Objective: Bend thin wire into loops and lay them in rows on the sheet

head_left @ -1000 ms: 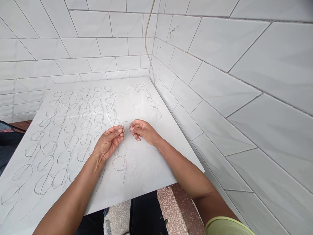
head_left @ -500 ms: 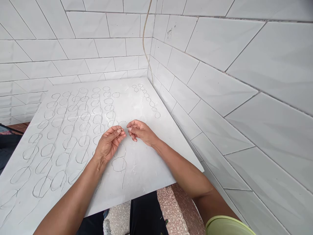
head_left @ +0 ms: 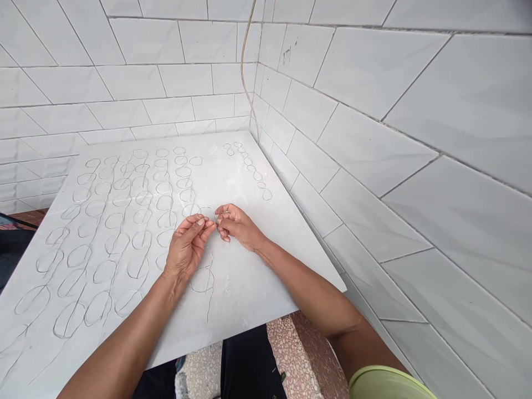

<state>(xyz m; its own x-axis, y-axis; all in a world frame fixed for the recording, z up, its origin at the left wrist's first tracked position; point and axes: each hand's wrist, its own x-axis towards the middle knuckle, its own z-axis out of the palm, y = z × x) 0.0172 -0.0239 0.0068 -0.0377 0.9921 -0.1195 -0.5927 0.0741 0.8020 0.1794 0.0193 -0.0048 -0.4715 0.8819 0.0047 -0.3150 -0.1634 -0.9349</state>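
A white square board (head_left: 249,277) lies flat in a tiled corner, covered with rows of thin wire loops (head_left: 120,221). My left hand (head_left: 187,246) and my right hand (head_left: 236,224) meet over the board's middle, fingertips almost touching. Both pinch the same thin wire loop (head_left: 208,212), which arcs up between the fingertips. Just below my left hand lie two more wire loops (head_left: 202,280) with a straight tail running toward the front edge. A short separate row of small loops (head_left: 251,166) runs along the board's right side near the wall.
White tiled walls (head_left: 374,138) close in behind and on the right. A thin cord (head_left: 245,66) hangs down the corner. A speckled floor (head_left: 291,349) and dark trousers show under the board's front edge. A pale green rim (head_left: 386,382) sits at bottom right.
My two hands have drawn closer together, so the fingertips now nearly touch around the wire loop. The view has shifted slightly.
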